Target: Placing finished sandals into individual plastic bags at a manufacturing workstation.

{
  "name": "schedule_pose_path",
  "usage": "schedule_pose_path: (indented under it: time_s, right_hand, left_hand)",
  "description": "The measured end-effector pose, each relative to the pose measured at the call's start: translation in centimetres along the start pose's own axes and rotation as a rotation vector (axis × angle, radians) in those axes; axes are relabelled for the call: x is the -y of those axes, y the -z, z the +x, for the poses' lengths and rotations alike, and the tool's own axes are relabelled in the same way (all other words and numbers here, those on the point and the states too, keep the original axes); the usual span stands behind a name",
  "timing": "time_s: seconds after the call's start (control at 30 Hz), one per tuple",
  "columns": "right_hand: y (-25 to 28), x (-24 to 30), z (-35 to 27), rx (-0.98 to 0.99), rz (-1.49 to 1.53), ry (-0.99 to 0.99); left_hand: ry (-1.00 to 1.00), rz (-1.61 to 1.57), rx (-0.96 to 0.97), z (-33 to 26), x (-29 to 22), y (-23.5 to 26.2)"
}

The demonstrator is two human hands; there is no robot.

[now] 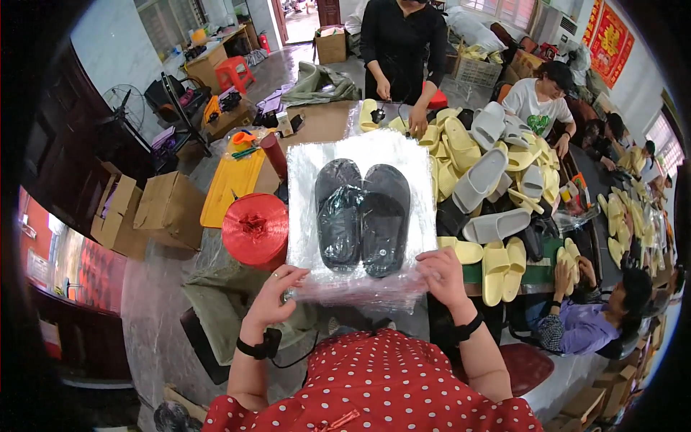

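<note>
A pair of black slide slippers point(387, 223) lies side by side under clear film, on a thick stack of clear plastic bags point(414, 165). The stack's near edge is loose and crinkled, hanging slightly over the table's front. My left hand point(279, 294) pinches the near left corner of the plastic, thumb and fingers closed on it. At the near right corner, my right hand point(442, 273) grips the plastic with bent fingers. A big roll of red plastic twine point(254, 229) stands just left of the stack.
Yellow and grey slides point(479, 180) are heaped to the right. Beyond the twine lie a yellow board point(232, 189) and a dark red cylinder point(273, 156). Cardboard boxes point(169, 211) sit at left. Co-workers stand or sit across the table point(317, 122) and at right.
</note>
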State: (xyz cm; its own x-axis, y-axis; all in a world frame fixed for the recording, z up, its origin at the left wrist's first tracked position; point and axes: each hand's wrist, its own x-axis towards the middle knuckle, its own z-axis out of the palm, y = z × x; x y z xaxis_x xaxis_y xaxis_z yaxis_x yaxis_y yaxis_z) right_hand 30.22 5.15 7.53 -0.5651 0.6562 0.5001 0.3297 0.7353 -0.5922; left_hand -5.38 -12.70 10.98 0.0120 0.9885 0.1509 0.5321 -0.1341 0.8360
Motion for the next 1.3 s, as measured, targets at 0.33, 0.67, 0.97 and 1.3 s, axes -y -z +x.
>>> schedule_pose_path:
  time_s: [0.33, 0.67, 0.97, 1.3]
  right_hand:
    - [-0.2, -1.0, 2.1, -0.254, -0.03, -0.216]
    - [-2.7, 2.7, 3.5, -0.541, -0.521, -0.141]
    - [-7.1, 2.5, 3.0, 0.034, -0.2, -0.214]
    - [-6.8, 2.7, 2.3, -0.219, -0.171, -0.424]
  left_hand:
    - [-0.11, 0.329, -0.459, 2.8, -0.5, -3.6]
    - [0.501, 0.009, -0.334, 5.4, 5.9, -5.4]
    - [0.587, -0.109, -0.249, 7.2, 3.6, -5.5]
    - [0.436, -0.518, -0.188, 9.1, 3.7, -8.4]
